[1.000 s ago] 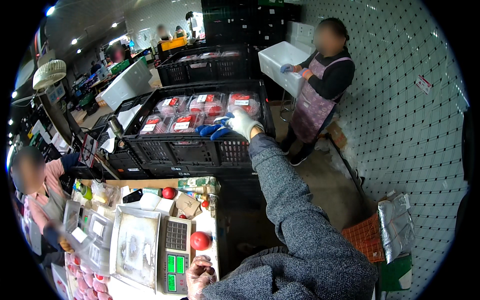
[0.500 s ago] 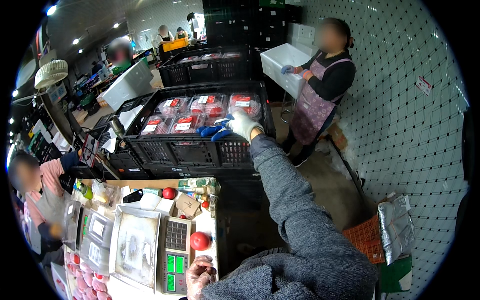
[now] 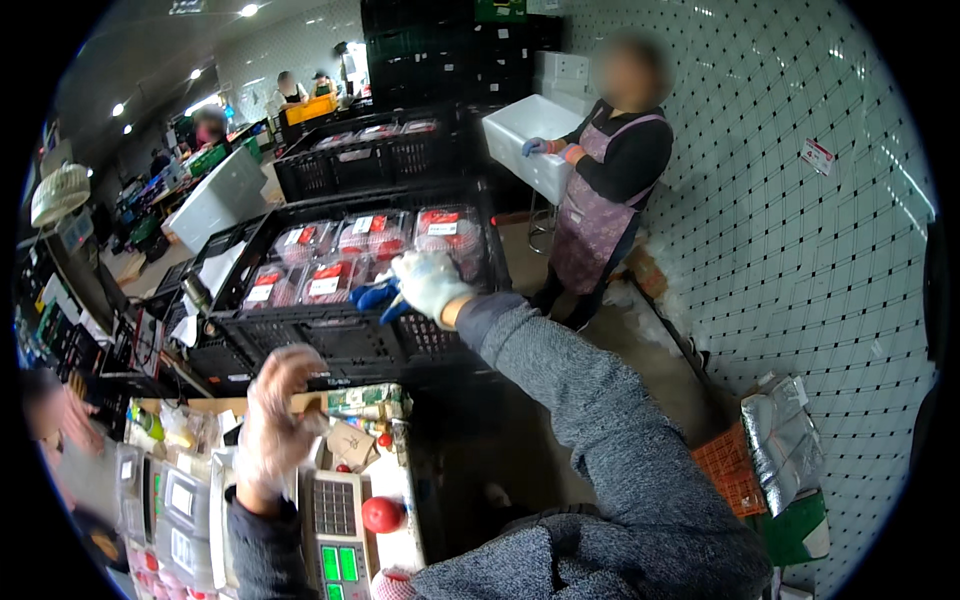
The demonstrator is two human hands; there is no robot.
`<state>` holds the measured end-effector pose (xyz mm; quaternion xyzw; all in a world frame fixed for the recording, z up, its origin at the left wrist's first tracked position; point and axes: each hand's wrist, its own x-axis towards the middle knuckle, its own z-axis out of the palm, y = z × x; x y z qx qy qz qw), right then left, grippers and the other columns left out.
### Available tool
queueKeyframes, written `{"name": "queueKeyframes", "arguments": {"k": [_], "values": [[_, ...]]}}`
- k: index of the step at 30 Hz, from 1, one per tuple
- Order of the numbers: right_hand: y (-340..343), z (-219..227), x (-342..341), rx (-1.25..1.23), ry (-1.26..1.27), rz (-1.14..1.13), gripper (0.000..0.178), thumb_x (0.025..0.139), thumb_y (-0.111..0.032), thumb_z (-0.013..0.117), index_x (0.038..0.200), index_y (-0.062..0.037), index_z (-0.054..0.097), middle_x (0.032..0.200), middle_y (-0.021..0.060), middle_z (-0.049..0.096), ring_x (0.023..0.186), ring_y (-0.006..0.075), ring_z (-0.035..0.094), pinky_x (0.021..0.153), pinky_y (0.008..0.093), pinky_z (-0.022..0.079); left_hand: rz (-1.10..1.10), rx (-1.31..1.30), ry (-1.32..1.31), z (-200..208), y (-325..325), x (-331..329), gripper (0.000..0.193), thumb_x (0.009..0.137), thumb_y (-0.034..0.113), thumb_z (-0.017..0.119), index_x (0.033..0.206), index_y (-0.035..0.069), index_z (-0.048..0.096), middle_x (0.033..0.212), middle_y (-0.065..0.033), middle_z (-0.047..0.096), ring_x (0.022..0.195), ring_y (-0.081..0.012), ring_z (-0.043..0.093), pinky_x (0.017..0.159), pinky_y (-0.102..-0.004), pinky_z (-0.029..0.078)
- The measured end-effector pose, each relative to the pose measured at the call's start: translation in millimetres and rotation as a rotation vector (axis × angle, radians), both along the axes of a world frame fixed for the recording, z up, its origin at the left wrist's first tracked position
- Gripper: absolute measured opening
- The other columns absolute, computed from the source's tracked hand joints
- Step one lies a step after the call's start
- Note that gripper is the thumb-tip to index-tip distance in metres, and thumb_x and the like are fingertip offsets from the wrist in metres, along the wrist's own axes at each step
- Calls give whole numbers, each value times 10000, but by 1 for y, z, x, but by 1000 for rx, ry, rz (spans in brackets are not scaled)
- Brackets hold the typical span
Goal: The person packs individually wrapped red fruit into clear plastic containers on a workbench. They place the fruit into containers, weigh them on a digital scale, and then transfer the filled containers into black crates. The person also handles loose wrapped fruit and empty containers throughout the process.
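My right hand (image 3: 425, 285), in a white glove with blue fingers, reaches over the near right part of a black crate (image 3: 330, 335). Its fingers are stretched out and apart over clear plastic packs of red fruit (image 3: 370, 235), which carry red and white labels. What lies right under the palm is hidden. My left hand (image 3: 275, 420), in a thin clear glove, is raised over the table, fingers bent with a gap to the thumb and nothing seen in them. Below it are a scale (image 3: 335, 505) with green displays and a round red fruit (image 3: 382, 515), perhaps a tomato.
Another black crate (image 3: 345, 165) with packs stands behind. A co-worker (image 3: 605, 190) in a purple apron holds a white foam box (image 3: 530, 130) at the right. Empty clear trays (image 3: 190, 520) lie at lower left. An orange basket (image 3: 730, 470) sits on the floor at the right.
My left hand has risen from beside the scale and moved left and forward over the table. My right hand stays at the crate. The whole view has shifted slightly.
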<state>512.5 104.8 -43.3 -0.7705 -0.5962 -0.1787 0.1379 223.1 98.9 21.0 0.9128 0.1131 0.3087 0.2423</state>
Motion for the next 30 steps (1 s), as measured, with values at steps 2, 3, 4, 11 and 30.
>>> {"name": "queueKeyframes", "arguments": {"k": [2, 3, 4, 11, 30], "values": [[-5, 2, -3, -18, -84, 31, 168, 793, -205, 574, 873, -76, 645, 842, 100, 652, 773, 230, 653, 651, 350, 504, 5, -22, -32, 0, 31, 33, 437, 606, -136, 480, 1015, 10, 533, 1041, -133, 544, 957, -294, 552, 790, -324, 453], [-3, 1, -5, -25, -123, 56, 159, 786, -200, 580, 861, -84, 657, 835, 103, 658, 758, 230, 654, 633, 350, 504, 1, -23, -29, 1, 42, 50, 414, 622, -124, 514, 1010, 18, 543, 1035, -133, 550, 940, -294, 556, 794, -330, 453], [2, 2, -7, -61, -101, 71, 154, 778, -199, 585, 848, -93, 672, 821, 102, 664, 738, 225, 655, 609, 351, 500, -1, 23, -8, 1, 55, 65, 409, 627, -121, 527, 1010, 22, 549, 1035, -133, 554, 933, -289, 558, 793, -333, 454], [49, 28, -2, -231, -256, 265, 190, 746, -234, 590, 830, -96, 691, 800, 81, 675, 765, 223, 652, 605, 332, 486, -85, 31, 45, 2, 166, 186, 305, 699, -57, 544, 994, 13, 579, 831, -89, 588, 757, -165, 570, 655, -281, 477], [191, 5, 140, -198, 193, 284, 270, 815, -249, 534, 955, -72, 683, 937, 123, 672, 869, 258, 656, 705, 373, 523, 196, -5, 265, -75, 308, 281, 328, 719, -47, 562, 1026, 61, 600, 912, -110, 644, 857, -209, 629, 746, -293, 499]]}}
